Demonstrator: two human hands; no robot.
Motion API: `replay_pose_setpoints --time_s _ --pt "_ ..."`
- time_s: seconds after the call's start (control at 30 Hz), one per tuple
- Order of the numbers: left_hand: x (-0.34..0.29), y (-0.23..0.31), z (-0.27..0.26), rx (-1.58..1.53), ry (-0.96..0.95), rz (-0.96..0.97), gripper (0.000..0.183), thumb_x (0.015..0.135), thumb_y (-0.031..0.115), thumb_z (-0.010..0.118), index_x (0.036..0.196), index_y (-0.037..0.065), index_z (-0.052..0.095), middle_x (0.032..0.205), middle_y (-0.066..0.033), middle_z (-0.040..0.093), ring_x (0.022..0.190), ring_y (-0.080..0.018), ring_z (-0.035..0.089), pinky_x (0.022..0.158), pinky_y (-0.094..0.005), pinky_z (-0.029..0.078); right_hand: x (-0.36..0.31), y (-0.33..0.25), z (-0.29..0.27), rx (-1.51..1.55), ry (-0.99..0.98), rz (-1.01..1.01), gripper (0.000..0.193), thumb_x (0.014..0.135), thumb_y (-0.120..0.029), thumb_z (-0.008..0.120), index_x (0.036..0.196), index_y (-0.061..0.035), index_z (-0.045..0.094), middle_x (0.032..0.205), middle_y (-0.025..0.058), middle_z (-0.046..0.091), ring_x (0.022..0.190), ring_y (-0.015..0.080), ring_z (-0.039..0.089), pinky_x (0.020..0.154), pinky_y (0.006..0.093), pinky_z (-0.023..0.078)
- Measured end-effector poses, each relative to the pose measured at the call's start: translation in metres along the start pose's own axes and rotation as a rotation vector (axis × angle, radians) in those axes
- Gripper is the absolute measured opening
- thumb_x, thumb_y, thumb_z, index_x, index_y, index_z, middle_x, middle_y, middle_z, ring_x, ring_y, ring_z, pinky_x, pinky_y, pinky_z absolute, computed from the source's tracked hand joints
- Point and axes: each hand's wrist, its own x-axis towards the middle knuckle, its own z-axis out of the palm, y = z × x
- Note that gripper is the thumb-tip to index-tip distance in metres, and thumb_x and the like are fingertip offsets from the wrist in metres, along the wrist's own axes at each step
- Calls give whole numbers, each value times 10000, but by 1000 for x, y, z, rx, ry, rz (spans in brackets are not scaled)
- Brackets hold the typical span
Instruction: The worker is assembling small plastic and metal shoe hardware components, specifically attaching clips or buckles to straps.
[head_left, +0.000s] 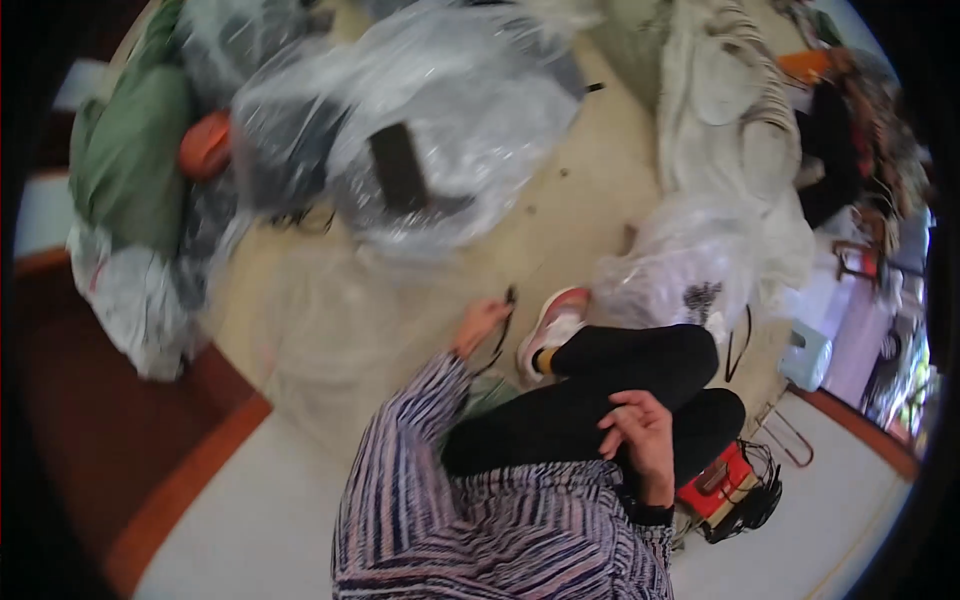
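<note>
One thin black cord (pixel 505 333) in middle, just left of pink and white shoe (pixel 552 325). Left hand (pixel 482 324) pinches cord. Right hand (pixel 643 435) nearer, over black pants (pixel 545 415), fingers bent and loosely spread. Far: big clear bag (pixel 470 100), dark flat block (pixel 398 168) on or in it, cannot tell. Far left: green bundle (pixel 135 150). Near right: red box (pixel 715 478).
</note>
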Motion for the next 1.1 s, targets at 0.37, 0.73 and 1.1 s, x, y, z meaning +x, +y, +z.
replay_pose_setpoints --time_s 0.37,0.73,1.1 --pt "-89 66 -79 704 266 217 256 775 132 518 1006 20 522 984 -169 518 888 -374 501 763 -469 401 -7 31 13 -101 65 -101 184 869 -91 519 1013 24 520 743 118 613 436 140 553 355 231 441" --pt "-76 -85 -186 780 318 -198 260 849 244 498 1086 136 509 1100 -205 487 1035 -367 482 865 -476 378 -11 28 22 -190 56 -194 202 869 -115 518 993 45 519 740 110 609 421 120 537 342 210 424" --pt "-21 27 -98 1149 159 -227 290 838 215 492 1112 123 478 1062 -143 552 1024 -360 523 847 -610 351 -22 32 34 -187 116 -159 183 868 -102 522 985 39 524 742 116 615 417 124 539 336 199 413"
